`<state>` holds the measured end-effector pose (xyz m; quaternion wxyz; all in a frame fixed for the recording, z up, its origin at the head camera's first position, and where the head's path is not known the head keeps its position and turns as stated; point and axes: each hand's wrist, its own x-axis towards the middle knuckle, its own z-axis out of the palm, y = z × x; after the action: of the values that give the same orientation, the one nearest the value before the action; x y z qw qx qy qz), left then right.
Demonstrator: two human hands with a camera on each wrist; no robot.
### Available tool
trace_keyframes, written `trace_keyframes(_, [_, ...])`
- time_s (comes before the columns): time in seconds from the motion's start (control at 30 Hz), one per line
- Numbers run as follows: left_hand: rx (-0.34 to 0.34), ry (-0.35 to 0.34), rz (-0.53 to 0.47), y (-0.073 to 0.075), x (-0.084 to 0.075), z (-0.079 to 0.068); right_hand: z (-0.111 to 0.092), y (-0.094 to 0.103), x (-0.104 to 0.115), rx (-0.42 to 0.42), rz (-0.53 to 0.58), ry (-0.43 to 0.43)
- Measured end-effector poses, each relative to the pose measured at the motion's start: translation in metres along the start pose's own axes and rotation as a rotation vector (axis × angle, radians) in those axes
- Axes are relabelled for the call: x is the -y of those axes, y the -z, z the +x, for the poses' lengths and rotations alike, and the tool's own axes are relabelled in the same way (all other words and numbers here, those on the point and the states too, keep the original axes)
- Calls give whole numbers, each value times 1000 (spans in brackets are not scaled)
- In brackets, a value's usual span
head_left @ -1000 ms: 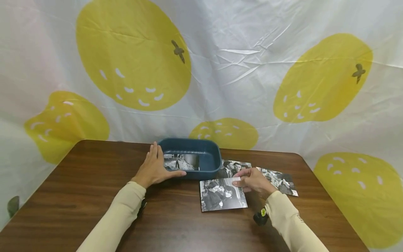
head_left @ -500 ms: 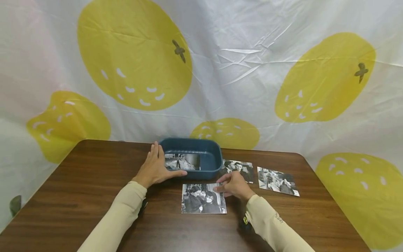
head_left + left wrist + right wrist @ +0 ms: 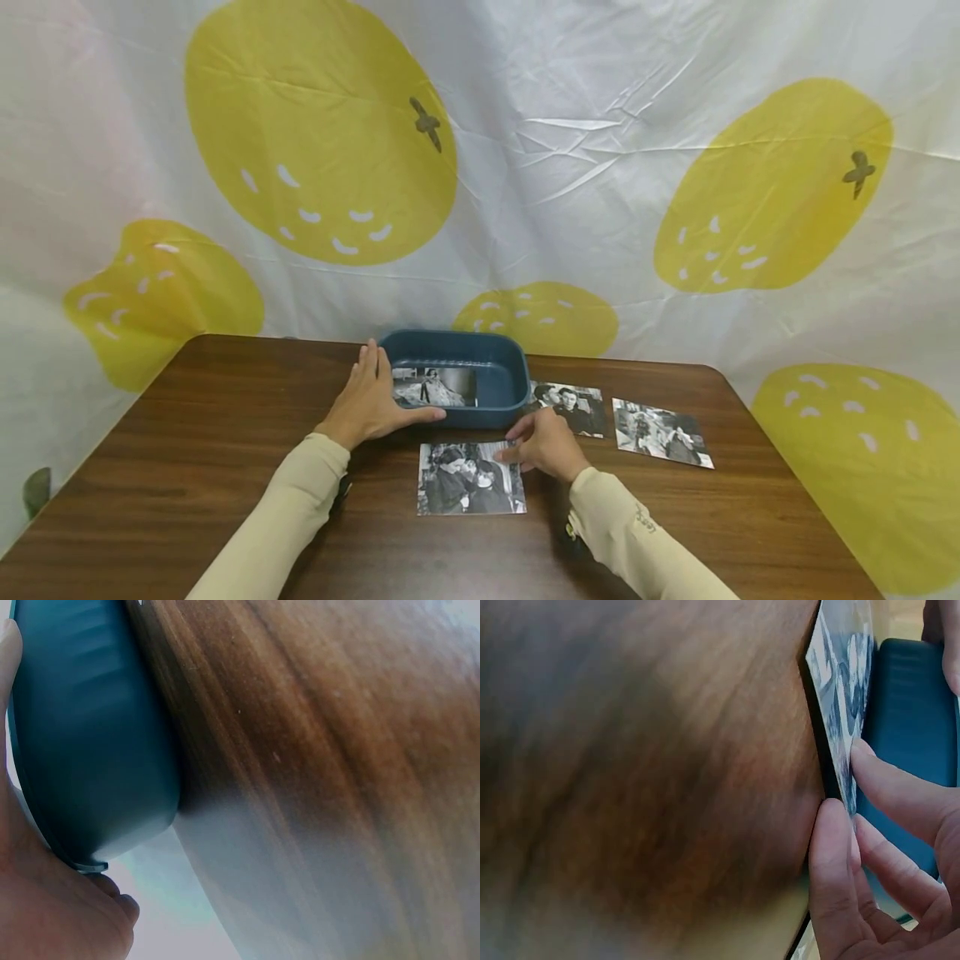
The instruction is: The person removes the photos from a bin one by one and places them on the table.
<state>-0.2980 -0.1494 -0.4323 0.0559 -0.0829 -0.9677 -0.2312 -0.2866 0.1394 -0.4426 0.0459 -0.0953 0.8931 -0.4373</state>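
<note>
A black-and-white photo (image 3: 457,487) is between the thumb and fingers of my right hand (image 3: 543,448), which pinches its upper right corner in front of the container. The right wrist view shows the photo (image 3: 844,682) edge-on, close over the table, thumb on its printed face. My left hand (image 3: 367,407) holds the near left corner of a dark blue rectangular container (image 3: 491,418), thumb along the front rim and fingers up the left side. Inside the container, at its left, lies another photo (image 3: 442,387). In the left wrist view the container's wall (image 3: 90,742) stands on the table.
Two more photos lie right of the container: one of two people (image 3: 573,410), partly behind my right hand, and one farther right (image 3: 663,433), set at a slant. The brown wooden table (image 3: 187,467) ends at a white curtain (image 3: 555,183) with yellow fruit prints.
My right hand has carried the pinched photo leftward and slightly nearer, uncovering the two photos at right. The left hand and the container have stayed in place.
</note>
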Motion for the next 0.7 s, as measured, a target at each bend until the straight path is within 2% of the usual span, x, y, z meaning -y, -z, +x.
trace_keyframes(0.2, [-11, -12, -8, -1, 1, 0, -2, 6, 1, 12, -51, -2])
trace_keyframes(0.37, [0, 1, -6, 0, 3, 0, -1, 14, 10, 72, -33, -21])
trace_keyframes(0.53, [14, 17, -3, 0, 3, 1, 4, 29, 32, 196, 21, 15])
trace_keyframes(0.7, [29, 31, -18, 0, 1, 2, 16, 41, 57, 253, 101, 35])
